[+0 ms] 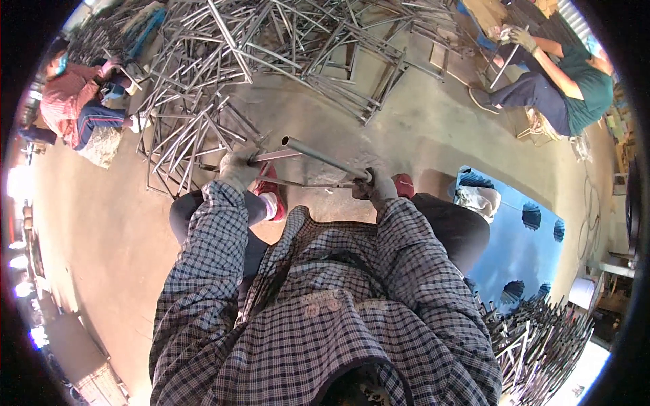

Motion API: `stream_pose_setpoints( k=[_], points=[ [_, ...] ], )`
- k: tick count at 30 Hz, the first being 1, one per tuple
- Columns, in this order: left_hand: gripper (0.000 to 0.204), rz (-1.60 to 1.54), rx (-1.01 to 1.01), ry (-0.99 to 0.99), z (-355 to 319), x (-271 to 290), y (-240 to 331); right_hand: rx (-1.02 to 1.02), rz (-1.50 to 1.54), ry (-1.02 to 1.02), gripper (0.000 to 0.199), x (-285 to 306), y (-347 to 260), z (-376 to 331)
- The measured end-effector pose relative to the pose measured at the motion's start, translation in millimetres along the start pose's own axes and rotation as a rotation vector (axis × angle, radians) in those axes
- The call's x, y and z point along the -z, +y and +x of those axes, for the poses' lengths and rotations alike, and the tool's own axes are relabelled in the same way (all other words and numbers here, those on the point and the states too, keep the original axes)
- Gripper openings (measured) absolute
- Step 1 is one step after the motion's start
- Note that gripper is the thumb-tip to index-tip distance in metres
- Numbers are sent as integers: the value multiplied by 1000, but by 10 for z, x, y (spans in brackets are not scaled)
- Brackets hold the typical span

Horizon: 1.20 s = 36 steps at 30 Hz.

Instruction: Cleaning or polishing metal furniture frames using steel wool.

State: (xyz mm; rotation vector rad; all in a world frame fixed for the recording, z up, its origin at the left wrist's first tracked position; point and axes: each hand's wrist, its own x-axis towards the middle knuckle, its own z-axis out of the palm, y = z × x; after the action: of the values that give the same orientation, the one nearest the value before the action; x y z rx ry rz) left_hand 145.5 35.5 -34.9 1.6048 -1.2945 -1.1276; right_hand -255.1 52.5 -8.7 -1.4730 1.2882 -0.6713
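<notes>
Two gloved hands clamped on metal: left hand (238, 167) grips flat bar (274, 155), right hand (376, 187) grips round tube (323, 157); frame pile (271, 47) beyond.

Ahead of me a heap of bare steel tube frames (271, 47) covers the concrete floor (420, 135). A seated person (81, 101) works at its left, another seated person (562, 81) at its right.

A bare concrete floor (420, 128) stretches through a workshop heaped with tangled metal frames (271, 47), a blue tarpaulin (521, 243) spread at right; two seated workers flank the scene in bright daylight.
</notes>
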Motion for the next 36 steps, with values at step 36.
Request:
stream_pose_setpoints(
  k=[36],
  points=[
    [38,648,-638,481,-1194,-229,1985,355,-1168,118,28,999,-2198,-21]
  ],
)
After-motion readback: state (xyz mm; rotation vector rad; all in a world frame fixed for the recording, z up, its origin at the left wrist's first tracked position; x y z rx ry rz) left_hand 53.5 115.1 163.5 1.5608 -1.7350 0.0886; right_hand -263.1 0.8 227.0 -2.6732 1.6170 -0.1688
